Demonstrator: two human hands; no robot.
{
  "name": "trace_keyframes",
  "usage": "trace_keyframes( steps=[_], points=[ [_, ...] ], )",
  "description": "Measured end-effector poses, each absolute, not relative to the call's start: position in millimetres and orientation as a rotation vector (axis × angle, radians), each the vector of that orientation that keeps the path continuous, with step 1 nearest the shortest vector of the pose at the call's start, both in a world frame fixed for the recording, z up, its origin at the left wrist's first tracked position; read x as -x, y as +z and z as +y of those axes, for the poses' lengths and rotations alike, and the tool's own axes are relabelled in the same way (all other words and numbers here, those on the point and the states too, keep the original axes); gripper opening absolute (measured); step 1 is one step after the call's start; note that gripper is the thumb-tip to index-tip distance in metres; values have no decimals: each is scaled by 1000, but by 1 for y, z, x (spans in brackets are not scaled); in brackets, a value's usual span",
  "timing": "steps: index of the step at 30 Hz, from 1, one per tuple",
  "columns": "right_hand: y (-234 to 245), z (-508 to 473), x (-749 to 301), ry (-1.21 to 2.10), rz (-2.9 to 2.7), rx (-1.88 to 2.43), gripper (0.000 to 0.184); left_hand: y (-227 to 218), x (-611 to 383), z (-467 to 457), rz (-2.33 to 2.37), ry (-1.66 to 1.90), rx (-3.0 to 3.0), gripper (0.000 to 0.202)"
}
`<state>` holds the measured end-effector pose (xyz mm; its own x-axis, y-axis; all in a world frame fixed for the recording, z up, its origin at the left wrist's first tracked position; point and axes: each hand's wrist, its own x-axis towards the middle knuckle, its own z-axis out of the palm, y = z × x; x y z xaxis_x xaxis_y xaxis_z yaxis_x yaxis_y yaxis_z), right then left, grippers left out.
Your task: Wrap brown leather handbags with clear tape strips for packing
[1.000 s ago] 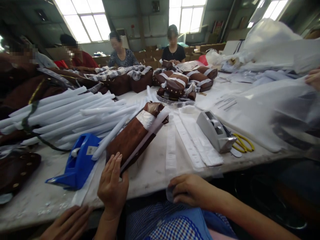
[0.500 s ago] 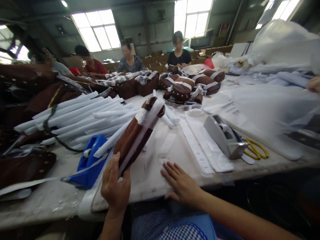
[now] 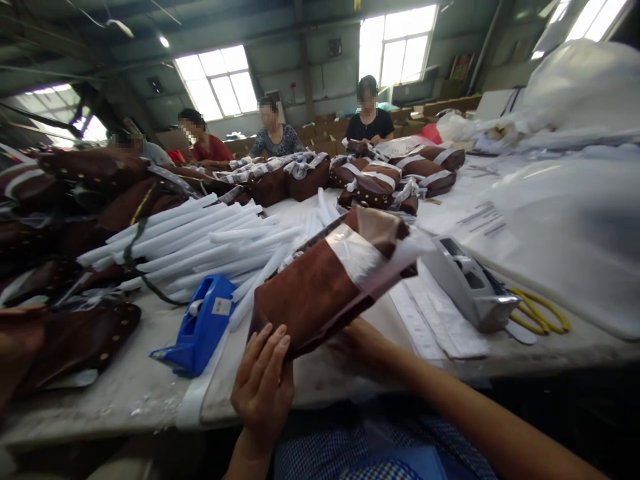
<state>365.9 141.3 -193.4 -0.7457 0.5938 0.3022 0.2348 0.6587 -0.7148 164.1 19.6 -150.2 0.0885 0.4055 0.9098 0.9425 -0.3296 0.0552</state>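
Observation:
A long brown suede piece (image 3: 320, 287) with a white tape band and a white strip along its edge is lifted off the table, tilted up to the right. My left hand (image 3: 263, 383) grips its near end, fingers pressed against it. My right hand (image 3: 357, 343) is under the piece, mostly hidden by it, touching its underside. A blue tape dispenser (image 3: 203, 323) sits just left of my left hand. A grey tape dispenser (image 3: 470, 283) stands to the right.
A heap of white rolled tubes (image 3: 200, 243) lies behind the blue dispenser. Brown pieces (image 3: 75, 333) pile up at the left, wrapped ones (image 3: 380, 180) at the far middle. Yellow scissors (image 3: 543, 310) lie right of the grey dispenser. Three people sit across the table (image 3: 125, 393).
The brown piece has been raised off the table and turned to the right. My right hand left the table surface and went under the piece. The view has tilted up.

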Motion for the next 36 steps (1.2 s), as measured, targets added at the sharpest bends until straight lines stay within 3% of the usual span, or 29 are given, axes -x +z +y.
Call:
trace_keyframes(
  steps=[7,10,13,17,23,29,36],
  points=[
    [-174,73,-425,1032,-2416,482,32,-181,-183,8,-1132,-1089,2165,31],
    [-148,68,-452,808,-2486,385,43,-192,-188,0,-1082,-1076,2254,32],
    [-122,100,-454,513,-2333,526,40,-200,-191,-8,-1106,-1108,2256,33],
    [-107,177,-426,431,-2469,863,26,-206,-193,-13,-1099,-1134,2235,31],
    [-124,253,-376,303,-3047,1081,50,-209,-193,-11,-1088,-1137,2192,31],
    [-132,262,-356,169,-3130,1169,31,-209,-193,-10,-1095,-1126,2174,29],
    [-93,261,-367,246,-3241,992,17,-214,-191,-9,-1063,-1172,2183,29]
  ],
)
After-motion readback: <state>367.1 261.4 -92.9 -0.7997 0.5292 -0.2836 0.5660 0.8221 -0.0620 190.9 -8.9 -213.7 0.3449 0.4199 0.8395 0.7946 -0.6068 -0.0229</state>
